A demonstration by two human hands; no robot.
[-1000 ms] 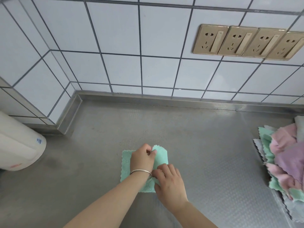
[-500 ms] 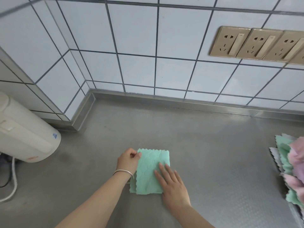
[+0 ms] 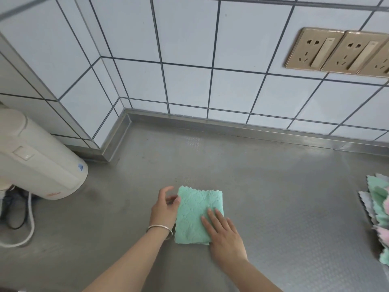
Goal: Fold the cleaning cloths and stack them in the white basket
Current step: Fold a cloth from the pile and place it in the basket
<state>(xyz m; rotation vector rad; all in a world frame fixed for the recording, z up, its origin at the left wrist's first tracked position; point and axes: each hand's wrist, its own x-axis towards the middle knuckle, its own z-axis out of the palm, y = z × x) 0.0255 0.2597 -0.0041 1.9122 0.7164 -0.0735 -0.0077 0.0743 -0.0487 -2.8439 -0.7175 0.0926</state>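
A folded mint-green cloth [image 3: 195, 209] lies flat on the steel counter [image 3: 273, 203], near its front middle. My right hand [image 3: 225, 234] presses on the cloth's lower right part with straight fingers. My left hand [image 3: 165, 207], with a metal bangle at the wrist, touches the cloth's left edge, fingers loosely spread. A pile of unfolded cloths [image 3: 379, 209] in green, pink and grey shows at the right edge. The white basket is out of view.
A cream-coloured appliance [image 3: 35, 161] stands at the left with a white cord [image 3: 27, 230] and dark cable beside it. Tiled walls meet at the back left corner. Gold wall sockets [image 3: 336, 51] sit at the upper right.
The cloth has been folded over into a narrower rectangle. My right hand now lies flat on it and my left hand has let go of its edge. The view has swung left.
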